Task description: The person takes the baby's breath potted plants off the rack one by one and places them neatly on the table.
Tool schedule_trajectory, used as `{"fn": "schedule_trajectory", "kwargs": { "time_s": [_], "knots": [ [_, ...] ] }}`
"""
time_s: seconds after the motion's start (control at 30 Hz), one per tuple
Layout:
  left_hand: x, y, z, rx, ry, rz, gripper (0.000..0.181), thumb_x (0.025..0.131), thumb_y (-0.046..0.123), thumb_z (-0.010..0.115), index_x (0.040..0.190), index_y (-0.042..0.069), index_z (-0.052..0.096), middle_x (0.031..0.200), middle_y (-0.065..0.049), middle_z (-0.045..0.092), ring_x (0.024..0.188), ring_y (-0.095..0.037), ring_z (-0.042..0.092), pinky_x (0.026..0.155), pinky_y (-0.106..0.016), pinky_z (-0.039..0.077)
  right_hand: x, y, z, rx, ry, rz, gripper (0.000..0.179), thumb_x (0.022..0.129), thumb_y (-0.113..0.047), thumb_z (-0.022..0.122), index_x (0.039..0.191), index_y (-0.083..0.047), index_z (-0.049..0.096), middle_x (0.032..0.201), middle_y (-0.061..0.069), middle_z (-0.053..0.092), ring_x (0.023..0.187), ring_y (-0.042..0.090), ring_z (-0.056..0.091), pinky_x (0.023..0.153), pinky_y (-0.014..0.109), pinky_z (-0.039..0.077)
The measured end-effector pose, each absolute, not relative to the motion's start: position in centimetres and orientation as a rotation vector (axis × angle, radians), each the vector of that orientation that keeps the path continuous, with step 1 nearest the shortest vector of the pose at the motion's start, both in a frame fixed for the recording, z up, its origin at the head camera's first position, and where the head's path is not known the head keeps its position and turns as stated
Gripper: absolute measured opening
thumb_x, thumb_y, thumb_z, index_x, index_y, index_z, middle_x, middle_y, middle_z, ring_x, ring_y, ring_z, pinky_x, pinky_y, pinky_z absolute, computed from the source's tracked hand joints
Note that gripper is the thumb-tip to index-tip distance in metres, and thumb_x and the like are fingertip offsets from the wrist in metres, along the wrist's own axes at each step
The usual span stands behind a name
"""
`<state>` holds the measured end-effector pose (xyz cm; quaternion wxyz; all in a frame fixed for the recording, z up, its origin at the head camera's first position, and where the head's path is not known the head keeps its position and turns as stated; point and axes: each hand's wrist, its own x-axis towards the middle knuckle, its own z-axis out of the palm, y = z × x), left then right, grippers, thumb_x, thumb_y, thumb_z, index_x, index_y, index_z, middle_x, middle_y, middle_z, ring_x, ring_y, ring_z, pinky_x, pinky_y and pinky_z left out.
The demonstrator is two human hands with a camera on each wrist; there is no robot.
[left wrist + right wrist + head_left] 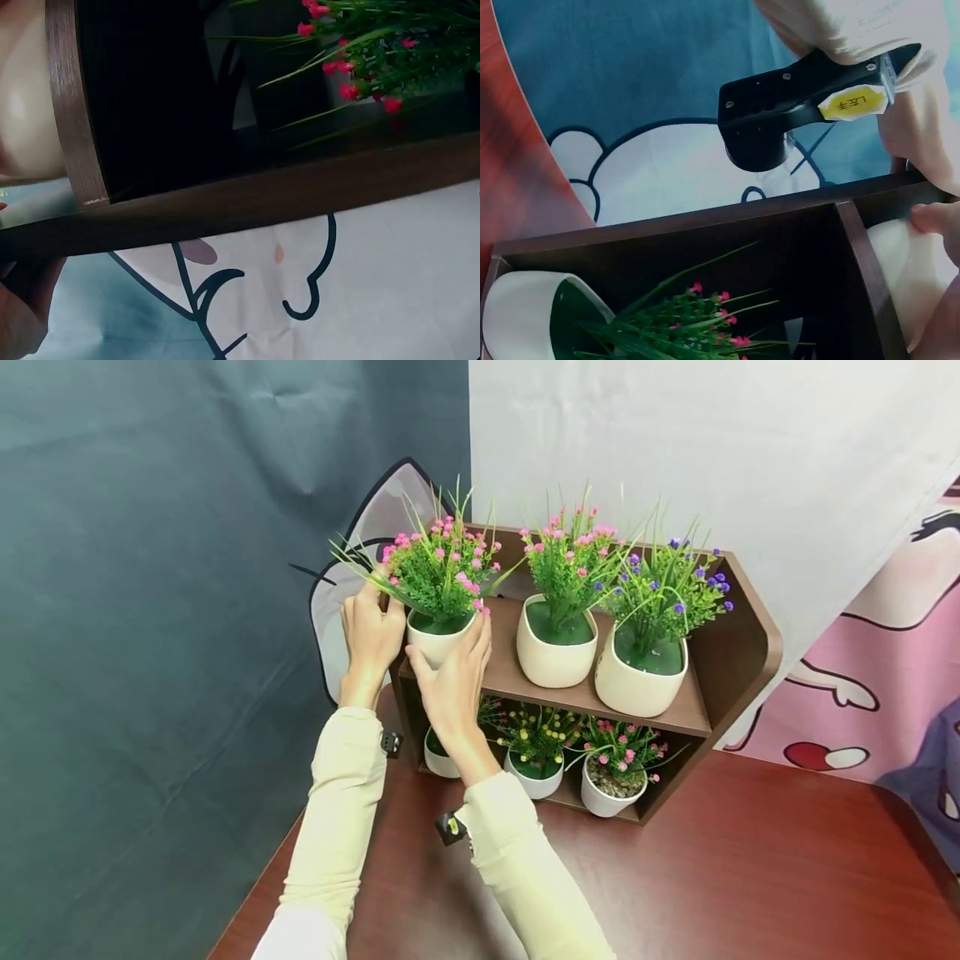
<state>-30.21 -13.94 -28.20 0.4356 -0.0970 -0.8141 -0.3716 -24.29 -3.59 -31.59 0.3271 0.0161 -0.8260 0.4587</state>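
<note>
On the left end of the upper shelf stands a white pot [429,643] of artificial pink flowers [442,560]. My right hand [455,685] grips its front right side, thumb across the front. At the pot's left, my left hand [371,631] holds it, with fingertips hidden behind the leaves. In the right wrist view a thumb rests against the pale pot [907,262]. The left wrist view catches only part of the left hand [22,315] outside the shelf's side board, with the pot [30,97] inside.
The brown two-tier shelf [498,652] stands on a reddish table [750,860]. Beside the held pot are a pink-flowered pot [557,652] and a purple-flowered pot [637,685]. Below stand several more, including a yellow-flowered pot [536,783]. Printed curtains [187,568] hang behind.
</note>
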Motion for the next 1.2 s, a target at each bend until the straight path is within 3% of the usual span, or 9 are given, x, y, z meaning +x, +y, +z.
{"fn": "schedule_trajectory", "kwargs": {
  "time_s": [0.17,0.27,0.33,0.43,0.57,0.7,0.87,0.97,1.2],
  "knots": [
    [-30.4,-14.0,-28.4,-0.258,-2.007,-0.864,0.024,0.083,0.030,0.046,0.098,0.017,0.061,0.045,-0.006,0.040,0.041,-0.024,0.033,0.048,-0.035,0.027,-22.6,-2.0,-31.7,0.144,-2.162,1.244,0.093,0.069,-0.041,0.065,0.137,-0.009,0.010,0.138,0.010,0.016,0.124,0.018,0.020,0.094,0.035,0.027],
    [-30.6,-14.0,-28.5,-0.321,-1.975,-0.847,0.028,0.083,0.030,0.048,0.107,0.022,0.059,0.069,-0.004,0.061,0.048,-0.023,0.046,0.053,-0.035,0.035,-21.0,-0.8,-31.9,0.233,-2.146,1.241,0.091,0.067,-0.041,0.067,0.136,-0.010,0.017,0.133,0.007,0.024,0.116,0.016,0.031,0.089,0.035,0.033],
    [-30.6,-14.0,-28.5,-0.332,-1.964,-0.860,0.029,0.082,0.029,0.048,0.109,0.026,0.058,0.082,-0.002,0.064,0.047,-0.021,0.046,0.051,-0.034,0.035,-19.8,0.0,-31.9,0.282,-2.142,1.228,0.086,0.066,-0.042,0.068,0.132,-0.009,0.024,0.126,0.005,0.032,0.109,0.015,0.038,0.085,0.034,0.036],
    [-30.5,-14.0,-28.4,-0.311,-1.960,-0.899,0.031,0.082,0.027,0.049,0.112,0.032,0.056,0.068,-0.003,0.060,0.042,-0.020,0.035,0.047,-0.033,0.030,-17.9,1.1,-31.9,0.347,-2.141,1.199,0.079,0.062,-0.044,0.069,0.124,-0.008,0.034,0.115,0.004,0.040,0.100,0.014,0.043,0.080,0.031,0.038],
    [-30.4,-13.9,-28.2,-0.279,-1.975,-0.925,0.032,0.082,0.023,0.049,0.112,0.033,0.056,0.046,-0.004,0.036,0.041,-0.019,0.026,0.047,-0.033,0.022,-15.4,2.8,-32.0,0.404,-2.160,1.140,0.079,0.059,-0.047,0.070,0.120,-0.010,0.038,0.109,0.004,0.045,0.096,0.015,0.045,0.077,0.031,0.038],
    [-30.4,-13.8,-28.2,-0.254,-1.976,-0.937,0.033,0.081,0.019,0.049,0.110,0.031,0.058,0.048,-0.006,0.045,0.040,-0.019,0.025,0.047,-0.032,0.021,-12.3,5.0,-33.1,0.405,-2.191,1.091,0.082,0.055,-0.048,0.071,0.122,-0.014,0.039,0.109,0.002,0.050,0.097,0.016,0.047,0.076,0.033,0.039],
    [-30.5,-13.7,-28.1,-0.242,-1.953,-0.972,0.032,0.080,0.019,0.050,0.108,0.030,0.060,0.077,-0.004,0.064,0.045,-0.023,0.028,0.050,-0.034,0.026,-8.6,9.3,-36.2,0.387,-2.305,0.975,0.086,0.051,-0.051,0.072,0.122,-0.012,0.042,0.106,0.002,0.053,0.094,0.016,0.049,0.076,0.038,0.037],
    [-30.6,-14.0,-27.9,-0.225,-1.943,-0.982,0.032,0.080,0.019,0.050,0.107,0.032,0.060,0.094,0.005,0.064,0.048,-0.023,0.033,0.053,-0.033,0.028,-6.8,12.1,-38.6,0.381,-2.375,0.942,0.090,0.051,-0.050,0.074,0.124,-0.012,0.040,0.109,0.003,0.051,0.097,0.016,0.047,0.078,0.039,0.035],
    [-30.6,-13.4,-28.5,-0.214,-1.964,-0.974,0.034,0.081,0.018,0.048,0.109,0.034,0.059,0.075,-0.004,0.062,0.042,-0.020,0.020,0.047,-0.029,0.019,-3.3,20.1,-45.2,0.288,-2.317,0.986,0.099,0.037,-0.026,0.084,0.122,0.001,0.041,0.111,0.010,0.050,0.098,0.015,0.048,0.084,0.012,0.030]
  ]
}}
